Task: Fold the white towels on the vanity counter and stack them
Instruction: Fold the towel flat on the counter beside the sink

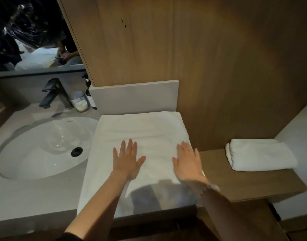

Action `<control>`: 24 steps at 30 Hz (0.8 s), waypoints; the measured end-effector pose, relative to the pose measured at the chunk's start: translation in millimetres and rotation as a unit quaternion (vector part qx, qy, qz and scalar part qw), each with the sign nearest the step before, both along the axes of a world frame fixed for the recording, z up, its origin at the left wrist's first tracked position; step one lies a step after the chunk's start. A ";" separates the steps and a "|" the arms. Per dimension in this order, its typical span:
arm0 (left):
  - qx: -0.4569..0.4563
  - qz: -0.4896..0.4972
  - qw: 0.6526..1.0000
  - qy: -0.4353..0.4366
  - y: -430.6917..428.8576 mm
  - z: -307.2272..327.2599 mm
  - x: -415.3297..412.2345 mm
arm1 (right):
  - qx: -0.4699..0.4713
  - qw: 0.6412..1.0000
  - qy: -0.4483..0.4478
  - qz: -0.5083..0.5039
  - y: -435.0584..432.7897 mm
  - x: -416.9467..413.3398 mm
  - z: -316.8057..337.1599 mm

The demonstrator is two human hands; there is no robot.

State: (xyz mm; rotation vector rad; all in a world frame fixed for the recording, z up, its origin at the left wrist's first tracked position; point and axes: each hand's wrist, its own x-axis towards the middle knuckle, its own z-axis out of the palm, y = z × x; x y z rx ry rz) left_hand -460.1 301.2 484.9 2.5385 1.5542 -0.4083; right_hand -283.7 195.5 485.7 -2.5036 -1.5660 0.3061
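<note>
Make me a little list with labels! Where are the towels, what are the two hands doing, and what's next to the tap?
big towel: white, spread flat on the vanity counter, right of the sink
small towel: white, folded, alone on the wooden shelf
left hand: palm down, flat on the big towel
right hand: palm down, flat near the big towel's right edge
stack: not made yet, the towels lie apart
by the faucet: a glass and a dark bottle
</note>
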 end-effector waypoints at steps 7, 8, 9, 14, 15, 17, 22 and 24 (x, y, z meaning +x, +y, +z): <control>-0.091 0.050 0.995 0.009 8.8 -13.2 -19.5 | -0.072 0.995 0.063 0.017 6.9 20.7 -25.3; -0.097 0.053 0.994 0.014 9.0 -11.5 -17.6 | -0.084 0.993 0.082 -0.007 7.0 26.2 -23.2; -0.098 0.059 0.993 0.014 10.2 -10.0 -14.6 | -0.093 0.993 0.076 -0.010 8.3 31.0 -20.8; -0.028 0.036 0.999 -0.011 19.5 -2.7 2.3 | -0.072 0.993 -0.006 0.093 38.7 28.1 -19.4; -0.035 0.018 0.999 -0.006 20.8 -3.1 2.2 | -0.070 0.992 0.022 0.099 42.5 26.0 -21.3; -0.058 0.036 0.998 -0.004 26.0 -7.3 -5.5 | -0.049 0.992 0.043 0.107 45.0 26.9 -29.4; -0.068 0.105 0.992 0.004 38.3 -7.0 -24.3 | -0.022 0.995 0.093 0.030 43.6 47.3 -36.1; -0.049 0.118 0.992 0.009 48.3 0.6 -16.7 | -0.017 0.999 0.048 0.018 52.8 56.3 -34.2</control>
